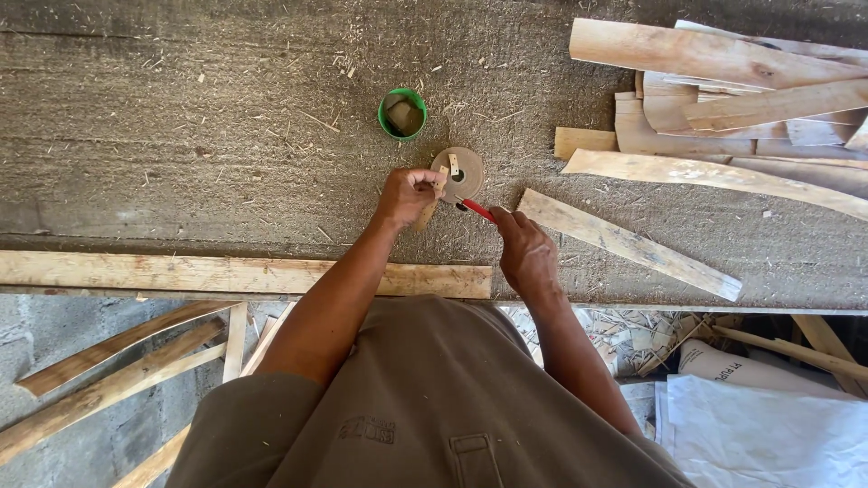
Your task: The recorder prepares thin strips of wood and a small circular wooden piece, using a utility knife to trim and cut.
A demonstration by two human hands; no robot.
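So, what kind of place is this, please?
Probably a rough woodworking shop or yard: offcut planks are piled on a sawdust-strewn worktable, with more wood strips leaning below against a block wall.

We're looking straight down at a dusty workbench (181,136) covered in sawdust. Our left hand (407,197) pinches a small strip of wood against a round tan disc (457,173) with a hole in the middle. Our right hand (526,253) grips a red-handled tool (477,210), its tip right at the disc's edge. Just beyond sits a little green cup (401,114). A loose plank (628,244) lies beside the right hand, and a pile of rough wood offcuts (723,99) fills the far right corner.
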